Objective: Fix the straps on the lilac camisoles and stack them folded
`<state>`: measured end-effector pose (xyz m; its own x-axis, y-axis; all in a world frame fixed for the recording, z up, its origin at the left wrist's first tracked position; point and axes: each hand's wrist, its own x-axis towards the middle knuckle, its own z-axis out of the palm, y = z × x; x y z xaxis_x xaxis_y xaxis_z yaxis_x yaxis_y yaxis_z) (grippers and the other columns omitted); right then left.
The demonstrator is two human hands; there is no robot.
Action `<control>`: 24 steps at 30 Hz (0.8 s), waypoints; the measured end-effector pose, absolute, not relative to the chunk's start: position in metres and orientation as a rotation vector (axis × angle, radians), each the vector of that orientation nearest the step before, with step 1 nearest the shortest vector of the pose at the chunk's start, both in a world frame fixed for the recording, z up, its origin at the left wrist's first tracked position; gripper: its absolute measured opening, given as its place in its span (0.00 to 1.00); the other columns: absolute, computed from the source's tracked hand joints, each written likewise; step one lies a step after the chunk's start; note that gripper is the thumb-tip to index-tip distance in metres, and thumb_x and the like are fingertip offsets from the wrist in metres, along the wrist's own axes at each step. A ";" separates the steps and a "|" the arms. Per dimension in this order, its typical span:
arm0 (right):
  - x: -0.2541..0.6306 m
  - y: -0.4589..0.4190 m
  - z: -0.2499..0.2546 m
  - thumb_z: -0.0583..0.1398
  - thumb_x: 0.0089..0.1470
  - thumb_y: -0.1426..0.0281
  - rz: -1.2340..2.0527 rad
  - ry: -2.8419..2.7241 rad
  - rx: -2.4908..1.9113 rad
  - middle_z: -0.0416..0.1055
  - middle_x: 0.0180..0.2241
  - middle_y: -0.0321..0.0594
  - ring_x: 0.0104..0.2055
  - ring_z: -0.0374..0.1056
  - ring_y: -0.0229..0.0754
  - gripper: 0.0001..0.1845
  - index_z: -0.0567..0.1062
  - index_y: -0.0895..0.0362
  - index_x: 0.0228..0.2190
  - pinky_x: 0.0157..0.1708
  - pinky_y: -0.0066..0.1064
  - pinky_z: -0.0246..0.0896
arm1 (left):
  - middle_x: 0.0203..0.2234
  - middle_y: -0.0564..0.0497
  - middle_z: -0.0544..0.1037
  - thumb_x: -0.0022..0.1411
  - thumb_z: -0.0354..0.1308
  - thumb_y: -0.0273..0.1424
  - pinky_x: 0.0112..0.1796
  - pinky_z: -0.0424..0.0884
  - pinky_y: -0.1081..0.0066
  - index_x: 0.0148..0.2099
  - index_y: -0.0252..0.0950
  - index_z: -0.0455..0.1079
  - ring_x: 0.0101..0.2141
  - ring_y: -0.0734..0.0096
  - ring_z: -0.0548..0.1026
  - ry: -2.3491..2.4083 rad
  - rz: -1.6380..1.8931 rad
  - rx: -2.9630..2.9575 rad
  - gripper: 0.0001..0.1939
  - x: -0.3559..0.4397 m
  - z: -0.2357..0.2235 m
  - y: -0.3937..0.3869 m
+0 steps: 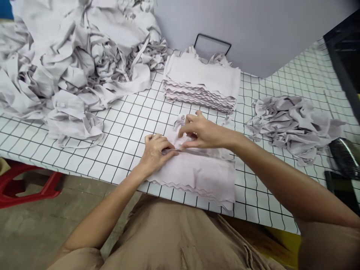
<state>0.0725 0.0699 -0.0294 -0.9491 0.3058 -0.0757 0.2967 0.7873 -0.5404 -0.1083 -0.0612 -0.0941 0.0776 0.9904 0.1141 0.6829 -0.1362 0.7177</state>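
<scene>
Brown garment (168,232), ours, nearest. Pale cloth (208,172), spread on the table (118,150) before us: our left hand (154,152) pinches its fold, seemingly for steadiness; our right hand (202,131) curls alongside, fingers' grip we cannot tell. Stacked cloths (202,77) beyond, edges aligned.

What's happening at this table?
A person stands or sits close at the edge of a grid-patterned table, working on a pale cloth piece with both bare hands. The left hand and right hand meet at a crosswise edge in its upper part, fingers pinched close together. Beyond it is a layered stack of similar pieces. A large heap of loose cloth lies to the left, a smaller pile to the right.
</scene>
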 end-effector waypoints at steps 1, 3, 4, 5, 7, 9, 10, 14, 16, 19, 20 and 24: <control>0.068 0.079 -0.025 0.62 0.60 0.55 0.918 -2.923 -0.562 0.64 0.27 0.36 0.35 0.58 0.42 0.16 0.78 0.56 0.34 0.56 0.55 0.47 | 0.31 0.52 0.81 0.59 0.69 0.35 0.49 0.55 0.56 0.33 0.39 0.77 0.40 0.61 0.72 1.665 0.830 1.872 0.07 -0.109 -0.095 -0.061; 0.058 0.094 -0.019 0.59 0.62 0.53 0.907 -2.865 -0.654 0.63 0.27 0.36 0.36 0.58 0.43 0.20 0.77 0.56 0.33 0.54 0.50 0.48 | 0.32 0.52 0.81 0.57 0.71 0.35 0.49 0.55 0.56 0.34 0.39 0.77 0.42 0.59 0.72 1.678 0.828 1.870 0.08 -0.110 -0.096 -0.062; 0.053 0.100 -0.018 0.56 0.64 0.54 0.882 -2.845 -0.681 0.63 0.27 0.36 0.37 0.58 0.43 0.20 0.76 0.56 0.32 0.54 0.49 0.48 | 0.33 0.52 0.82 0.56 0.71 0.35 0.49 0.55 0.56 0.34 0.39 0.76 0.42 0.59 0.72 1.677 0.823 1.866 0.08 -0.110 -0.096 -0.062; 0.048 0.105 -0.018 0.55 0.66 0.56 0.853 -2.828 -0.701 0.62 0.27 0.36 0.38 0.58 0.44 0.20 0.75 0.57 0.31 0.54 0.49 0.47 | 0.33 0.52 0.82 0.55 0.72 0.35 0.49 0.55 0.56 0.34 0.39 0.76 0.42 0.59 0.72 1.676 0.817 1.860 0.08 -0.111 -0.095 -0.061; 0.041 0.112 -0.021 0.54 0.66 0.59 0.800 -2.806 -0.741 0.62 0.26 0.37 0.39 0.57 0.45 0.19 0.73 0.57 0.30 0.53 0.48 0.47 | 0.33 0.53 0.82 0.54 0.72 0.33 0.49 0.55 0.56 0.33 0.39 0.76 0.42 0.60 0.73 1.683 0.806 1.838 0.08 -0.111 -0.093 -0.061; 0.035 0.116 -0.028 0.53 0.67 0.61 0.765 -2.800 -0.781 0.62 0.26 0.38 0.39 0.58 0.46 0.18 0.72 0.57 0.29 0.53 0.47 0.48 | 0.33 0.54 0.82 0.55 0.72 0.32 0.50 0.55 0.56 0.33 0.40 0.75 0.41 0.61 0.73 1.684 0.792 1.816 0.08 -0.110 -0.091 -0.061; 0.033 0.118 -0.032 0.53 0.67 0.62 0.749 -2.800 -0.800 0.63 0.26 0.38 0.40 0.58 0.47 0.18 0.72 0.57 0.29 0.52 0.47 0.49 | 0.33 0.54 0.82 0.55 0.71 0.32 0.50 0.55 0.56 0.33 0.40 0.75 0.41 0.61 0.73 1.687 0.788 1.809 0.07 -0.110 -0.090 -0.060; 0.028 0.117 -0.046 0.53 0.66 0.66 0.775 -2.760 -0.857 0.71 0.32 0.44 0.45 0.61 0.50 0.14 0.76 0.57 0.35 0.56 0.54 0.46 | 0.32 0.55 0.80 0.55 0.71 0.31 0.51 0.56 0.55 0.32 0.40 0.74 0.40 0.62 0.74 1.700 0.782 1.801 0.08 -0.109 -0.090 -0.059; 0.034 0.116 -0.047 0.55 0.65 0.66 0.868 -2.688 -0.814 0.76 0.39 0.45 0.49 0.61 0.51 0.12 0.78 0.57 0.41 0.58 0.55 0.46 | 0.33 0.54 0.80 0.54 0.71 0.32 0.52 0.57 0.54 0.34 0.40 0.75 0.40 0.61 0.75 1.702 0.803 1.800 0.08 -0.111 -0.090 -0.060; 0.065 0.117 -0.040 0.59 0.62 0.66 0.937 -2.473 -0.745 0.77 0.47 0.45 0.51 0.64 0.49 0.15 0.77 0.56 0.49 0.56 0.47 0.55 | 0.41 0.50 0.78 0.56 0.70 0.37 0.52 0.61 0.53 0.44 0.42 0.75 0.44 0.57 0.75 1.749 0.963 1.808 0.14 -0.115 -0.083 -0.064; 0.081 0.119 -0.036 0.59 0.61 0.66 0.916 -2.389 -0.785 0.77 0.47 0.46 0.50 0.66 0.48 0.16 0.77 0.57 0.49 0.54 0.44 0.58 | 0.43 0.48 0.77 0.57 0.69 0.38 0.52 0.61 0.53 0.47 0.43 0.75 0.47 0.56 0.74 1.779 1.043 1.806 0.16 -0.116 -0.078 -0.066; 0.152 0.124 -0.027 0.57 0.59 0.72 0.631 -2.246 -1.233 0.78 0.40 0.45 0.45 0.69 0.47 0.12 0.80 0.59 0.39 0.48 0.41 0.62 | 0.45 0.47 0.76 0.63 0.64 0.39 0.53 0.64 0.54 0.47 0.43 0.75 0.50 0.57 0.73 1.754 1.218 1.779 0.12 -0.111 -0.051 -0.068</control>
